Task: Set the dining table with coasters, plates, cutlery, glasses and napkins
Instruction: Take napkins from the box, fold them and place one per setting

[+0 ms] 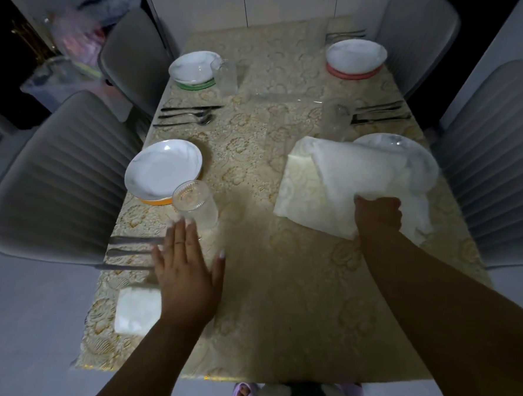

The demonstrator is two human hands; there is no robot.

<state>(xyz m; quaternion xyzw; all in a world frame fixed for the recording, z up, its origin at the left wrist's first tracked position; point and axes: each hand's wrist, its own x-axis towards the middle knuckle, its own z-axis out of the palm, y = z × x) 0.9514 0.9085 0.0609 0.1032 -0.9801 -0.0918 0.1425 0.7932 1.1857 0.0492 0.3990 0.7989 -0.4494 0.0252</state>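
My right hand (377,215) grips a large white napkin (341,178), half unfolded, hanging over the near-right plate (416,155) and covering part of it. My left hand (185,266) hovers flat with spread fingers over the table's near left, just short of a clear glass (195,203). A folded white napkin (137,311) lies by the left edge beside my wrist. Blurred cutlery (128,252) lies left of that hand. A white plate on an orange coaster (162,169) stands behind the glass.
Far plates sit on a green coaster (194,68) and a pink coaster (354,58), each with a glass or cutlery nearby. Dark cutlery (187,115) lies at mid left, more cutlery (380,111) at mid right. Grey chairs (57,167) flank the table. A glass (335,118) stands behind the napkin.
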